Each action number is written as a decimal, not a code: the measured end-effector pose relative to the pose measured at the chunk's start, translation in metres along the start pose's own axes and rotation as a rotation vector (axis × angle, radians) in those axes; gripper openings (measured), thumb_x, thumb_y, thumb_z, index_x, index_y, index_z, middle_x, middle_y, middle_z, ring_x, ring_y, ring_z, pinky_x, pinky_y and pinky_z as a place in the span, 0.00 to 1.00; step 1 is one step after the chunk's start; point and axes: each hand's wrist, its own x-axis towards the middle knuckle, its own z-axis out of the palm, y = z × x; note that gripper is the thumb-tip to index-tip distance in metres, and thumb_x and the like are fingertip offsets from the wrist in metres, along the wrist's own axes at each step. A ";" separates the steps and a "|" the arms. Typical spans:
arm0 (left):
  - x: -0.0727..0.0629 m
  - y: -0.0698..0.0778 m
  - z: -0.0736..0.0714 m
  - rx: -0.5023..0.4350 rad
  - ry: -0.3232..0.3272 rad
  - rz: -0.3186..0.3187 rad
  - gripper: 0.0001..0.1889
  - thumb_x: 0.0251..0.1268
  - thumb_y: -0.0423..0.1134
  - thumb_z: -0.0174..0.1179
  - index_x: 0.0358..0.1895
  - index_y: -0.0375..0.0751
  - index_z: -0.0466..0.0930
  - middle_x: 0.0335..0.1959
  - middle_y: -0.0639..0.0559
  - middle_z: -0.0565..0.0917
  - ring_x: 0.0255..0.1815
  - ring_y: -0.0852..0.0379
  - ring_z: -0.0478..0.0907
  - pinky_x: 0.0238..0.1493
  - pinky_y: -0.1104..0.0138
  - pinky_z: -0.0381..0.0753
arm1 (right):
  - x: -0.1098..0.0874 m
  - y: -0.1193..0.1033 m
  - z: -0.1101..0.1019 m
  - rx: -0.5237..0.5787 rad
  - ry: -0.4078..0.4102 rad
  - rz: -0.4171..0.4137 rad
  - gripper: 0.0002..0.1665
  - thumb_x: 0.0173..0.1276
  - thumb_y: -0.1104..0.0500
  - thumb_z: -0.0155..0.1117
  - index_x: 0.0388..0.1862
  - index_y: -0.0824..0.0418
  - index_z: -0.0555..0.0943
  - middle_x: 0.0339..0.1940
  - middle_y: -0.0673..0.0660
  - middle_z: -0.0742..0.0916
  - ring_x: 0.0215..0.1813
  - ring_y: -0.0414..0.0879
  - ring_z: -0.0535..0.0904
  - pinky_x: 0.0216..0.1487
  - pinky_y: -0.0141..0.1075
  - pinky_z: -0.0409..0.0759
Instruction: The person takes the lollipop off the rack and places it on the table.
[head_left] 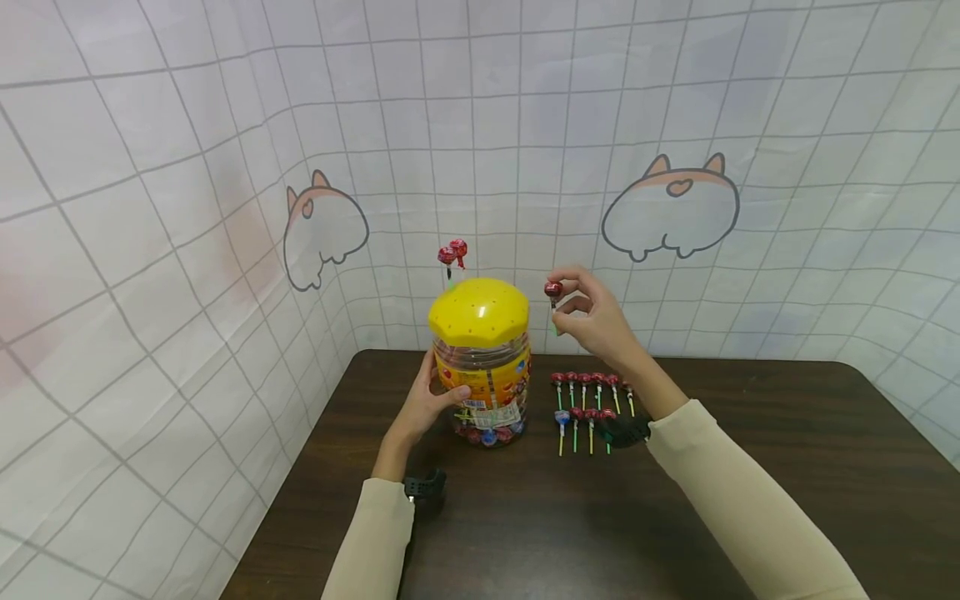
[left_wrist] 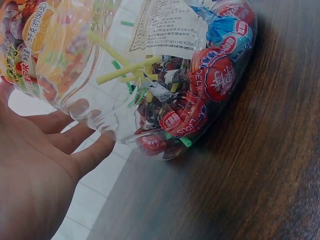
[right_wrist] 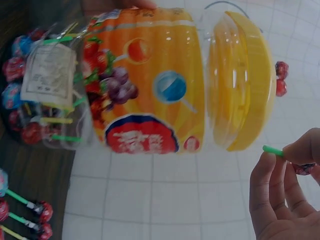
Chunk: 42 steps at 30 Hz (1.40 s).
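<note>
A clear plastic candy jar (head_left: 483, 375) with a yellow lid (head_left: 480, 312) and an orange label stands on the table. My left hand (head_left: 427, 400) grips its left side, thumb across the front and fingers around the back. Wrapped lollipops (left_wrist: 212, 75) lie in the bottom of the jar, red and blue, with green and yellow sticks. Two red lollipops (head_left: 447, 256) stand upright at the lid's back left. To the right of the lid, my right hand (head_left: 596, 321) pinches a dark red lollipop (head_left: 553, 289) by its green stick, head up, apart from the lid.
Several lollipops (head_left: 576, 414) lie in two rows on the dark wooden table (head_left: 525, 517), right of the jar and below my right forearm. One in the front row is blue (head_left: 562, 418). A white gridded cloth (head_left: 495, 125) hangs behind and at the left.
</note>
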 end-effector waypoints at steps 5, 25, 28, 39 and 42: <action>0.001 0.000 0.000 -0.021 -0.010 -0.003 0.50 0.64 0.51 0.71 0.81 0.75 0.44 0.75 0.45 0.64 0.74 0.39 0.65 0.65 0.42 0.78 | -0.012 0.010 -0.008 -0.008 0.009 0.027 0.28 0.66 0.70 0.61 0.65 0.55 0.74 0.51 0.63 0.78 0.42 0.60 0.82 0.29 0.34 0.79; 0.002 -0.003 -0.001 0.002 -0.007 0.010 0.51 0.62 0.54 0.72 0.81 0.72 0.45 0.75 0.46 0.66 0.75 0.40 0.64 0.71 0.37 0.69 | -0.064 0.060 -0.038 -0.065 -0.006 0.137 0.30 0.69 0.71 0.60 0.68 0.61 0.70 0.54 0.65 0.76 0.40 0.44 0.83 0.34 0.35 0.81; 0.002 -0.003 -0.001 0.006 -0.006 0.009 0.51 0.62 0.54 0.72 0.81 0.72 0.45 0.75 0.46 0.66 0.75 0.39 0.64 0.71 0.37 0.69 | -0.072 0.069 -0.042 -0.072 -0.012 0.147 0.30 0.69 0.72 0.59 0.69 0.62 0.69 0.54 0.67 0.76 0.38 0.41 0.82 0.34 0.34 0.81; 0.001 -0.002 -0.001 0.000 -0.009 0.007 0.51 0.63 0.53 0.72 0.82 0.71 0.44 0.76 0.45 0.64 0.77 0.39 0.61 0.72 0.37 0.68 | -0.104 0.106 -0.050 -0.105 -0.044 0.275 0.30 0.68 0.72 0.61 0.68 0.64 0.68 0.51 0.69 0.76 0.38 0.44 0.83 0.41 0.44 0.88; 0.001 -0.003 -0.001 0.009 -0.004 0.007 0.51 0.62 0.55 0.72 0.81 0.72 0.45 0.76 0.46 0.64 0.77 0.40 0.60 0.72 0.36 0.68 | -0.111 0.114 -0.050 -0.098 -0.060 0.296 0.31 0.68 0.73 0.61 0.68 0.65 0.67 0.50 0.69 0.74 0.37 0.46 0.84 0.41 0.47 0.89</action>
